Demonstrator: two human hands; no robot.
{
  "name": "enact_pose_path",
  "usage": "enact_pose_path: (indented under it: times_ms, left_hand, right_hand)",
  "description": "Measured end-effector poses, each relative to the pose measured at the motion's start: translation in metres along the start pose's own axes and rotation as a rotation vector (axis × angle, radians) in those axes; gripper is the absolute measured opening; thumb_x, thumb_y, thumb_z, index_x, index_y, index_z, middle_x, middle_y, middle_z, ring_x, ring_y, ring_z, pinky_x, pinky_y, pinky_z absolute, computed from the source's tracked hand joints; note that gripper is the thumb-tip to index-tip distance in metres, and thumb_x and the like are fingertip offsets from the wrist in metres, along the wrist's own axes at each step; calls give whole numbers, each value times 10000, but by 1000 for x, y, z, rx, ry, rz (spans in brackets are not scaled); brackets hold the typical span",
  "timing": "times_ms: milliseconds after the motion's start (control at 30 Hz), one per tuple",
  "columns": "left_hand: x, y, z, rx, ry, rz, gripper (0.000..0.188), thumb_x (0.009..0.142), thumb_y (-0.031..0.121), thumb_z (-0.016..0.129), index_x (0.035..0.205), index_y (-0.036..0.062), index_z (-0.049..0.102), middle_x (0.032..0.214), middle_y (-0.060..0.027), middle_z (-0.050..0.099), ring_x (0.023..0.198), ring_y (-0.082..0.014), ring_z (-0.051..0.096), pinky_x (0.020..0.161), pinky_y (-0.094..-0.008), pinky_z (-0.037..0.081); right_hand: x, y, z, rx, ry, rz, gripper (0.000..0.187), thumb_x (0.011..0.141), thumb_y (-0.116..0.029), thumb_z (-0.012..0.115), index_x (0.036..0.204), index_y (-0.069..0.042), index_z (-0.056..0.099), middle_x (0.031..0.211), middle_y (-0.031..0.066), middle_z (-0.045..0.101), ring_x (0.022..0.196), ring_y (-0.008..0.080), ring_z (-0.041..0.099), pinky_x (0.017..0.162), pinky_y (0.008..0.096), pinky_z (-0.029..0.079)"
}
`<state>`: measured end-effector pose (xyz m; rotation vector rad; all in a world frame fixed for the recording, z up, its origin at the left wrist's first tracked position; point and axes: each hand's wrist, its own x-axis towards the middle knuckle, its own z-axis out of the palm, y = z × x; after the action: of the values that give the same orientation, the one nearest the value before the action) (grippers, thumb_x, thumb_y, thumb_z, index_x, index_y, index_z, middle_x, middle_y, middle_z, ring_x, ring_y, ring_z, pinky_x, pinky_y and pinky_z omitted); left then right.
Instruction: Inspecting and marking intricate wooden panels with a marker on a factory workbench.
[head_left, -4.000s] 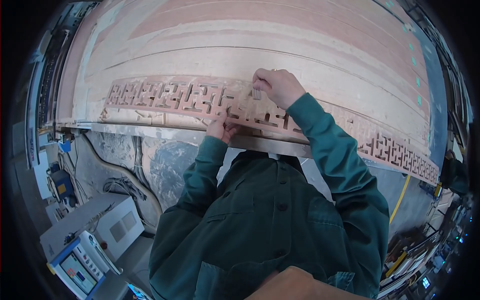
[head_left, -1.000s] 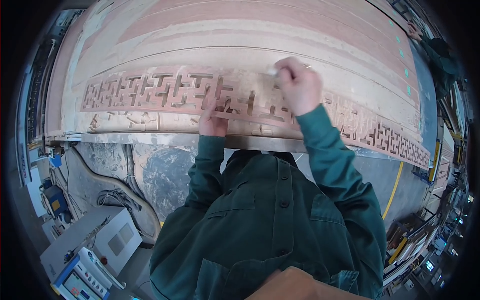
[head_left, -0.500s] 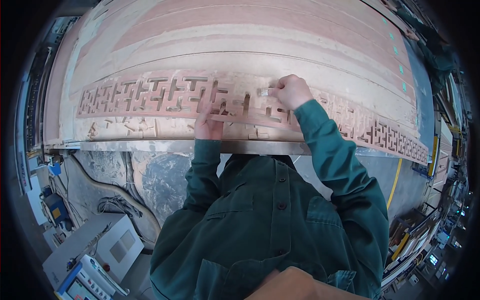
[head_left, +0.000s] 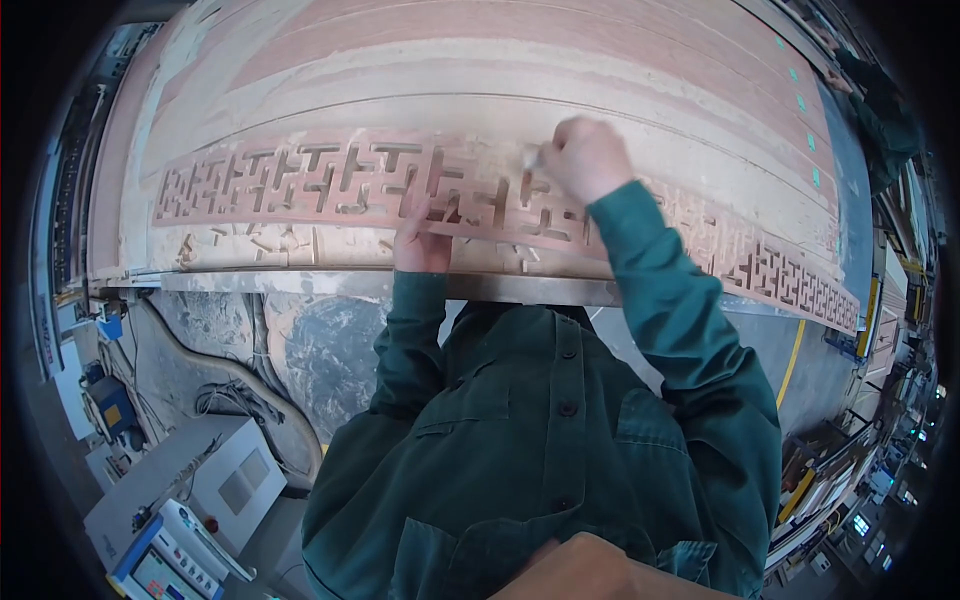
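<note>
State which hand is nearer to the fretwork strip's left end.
Left. The left hand is at the near edge of the fretwork strip, to the right of its left end; the right hand is farther right, over the strip.

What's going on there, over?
Left hand gripping long pinkish wood-like fretwork panel. Right hand pinching small pale object, blurred. Loose tan scraps beside panel's near edge.

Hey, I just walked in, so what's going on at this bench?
A person's left hand grips the near edge of a long fretwork panel on a dusty bench. Their right hand, blurred, pinches a small pale object over the panel's middle; whether it touches is unclear. Loose scraps lie along the near side, and another person is at the far right.
</note>
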<state>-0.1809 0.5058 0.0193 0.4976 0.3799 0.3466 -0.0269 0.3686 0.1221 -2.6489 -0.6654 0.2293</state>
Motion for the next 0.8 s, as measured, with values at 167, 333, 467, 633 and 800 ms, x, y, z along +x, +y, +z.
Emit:
enact_pose_path:
  times_ms: [167, 333, 467, 633, 800]
  left_hand:
    - [2, 1, 3, 39, -40, 33, 505, 794, 141, 439, 1260, 95, 249, 1279, -74, 329, 1122, -231, 357, 926, -388, 280]
    - [-1, 4, 10, 34, -21, 31, 514, 790, 146, 447, 1263, 112, 248, 1281, -77, 326, 1122, -229, 357, 920, -380, 284]
    - [-2, 3, 7, 32, -30, 0, 509, 789, 145, 450, 1259, 117, 257, 1281, -83, 325, 1117, -230, 364, 919, -384, 288]
    - [-6, 5, 2, 1, -25, 34, 511, 785, 118, 451, 1258, 112, 257, 1280, -88, 324, 1116, -233, 366, 918, -391, 293]
    - [0, 4, 10, -25, -82, 30, 516, 781, 96, 451, 1258, 109, 255, 1278, -90, 328, 1105, -237, 377, 905, -400, 303]
  right_hand:
    - [15, -5, -26, 163, 163, -50, 215, 674, -222, 555, 643, -15, 600, 558, 161, 543, 552, 275, 551, 553, 347, 442]
    - [18, -16, -14, 242, 81, -110, 208, 679, -220, 550, 658, -19, 600, 574, 160, 550, 550, 282, 548, 554, 348, 439]
    - [22, -18, 48, 45, 143, -62, 204, 676, -215, 544, 659, -17, 590, 605, 173, 555, 584, 294, 557, 563, 365, 442]
    - [31, -31, -5, 142, 48, -399, 118, 714, -135, 507, 672, -50, 579, 648, 156, 574, 622, 306, 558, 582, 384, 450]
    - [29, -10, 43, -76, -125, -688, 89, 709, -168, 520, 732, -89, 554, 664, 126, 557, 650, 294, 550, 572, 395, 435]
